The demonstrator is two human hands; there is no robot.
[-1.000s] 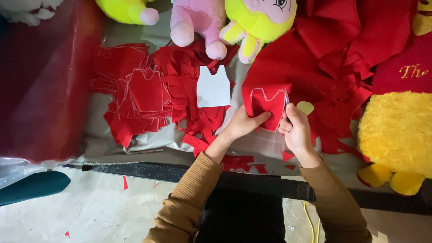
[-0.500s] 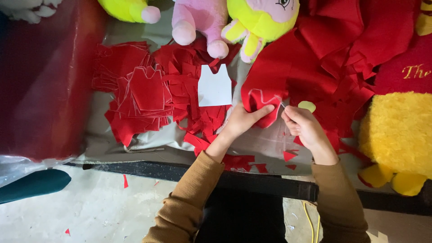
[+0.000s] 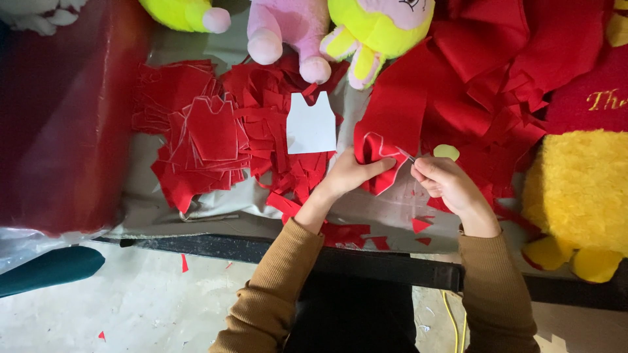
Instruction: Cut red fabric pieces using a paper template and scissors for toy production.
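My left hand point(image 3: 350, 173) pinches a red felt piece point(image 3: 379, 151) marked with a white chalk outline, holding it bunched above the grey work surface point(image 3: 386, 209). My right hand point(image 3: 448, 183) is closed around a thin metal cutting tool point(image 3: 407, 155) whose tip touches the felt's right edge. A small yellow-green oval point(image 3: 447, 151) sits just above that hand. A white paper pattern point(image 3: 311, 124) lies left of the felt, on red scraps.
A stack of cut red pieces point(image 3: 209, 134) lies at the left, loose red fabric point(image 3: 497, 72) at the right. Plush toys line the back: pink point(image 3: 288, 26), yellow-green point(image 3: 379, 29), fuzzy yellow point(image 3: 575, 189). A dark red roll point(image 3: 59, 117) stands far left.
The felt piece went from lying fairly flat to bunched in my left hand. My right hand shifted slightly right and down, staying at the felt's right edge.
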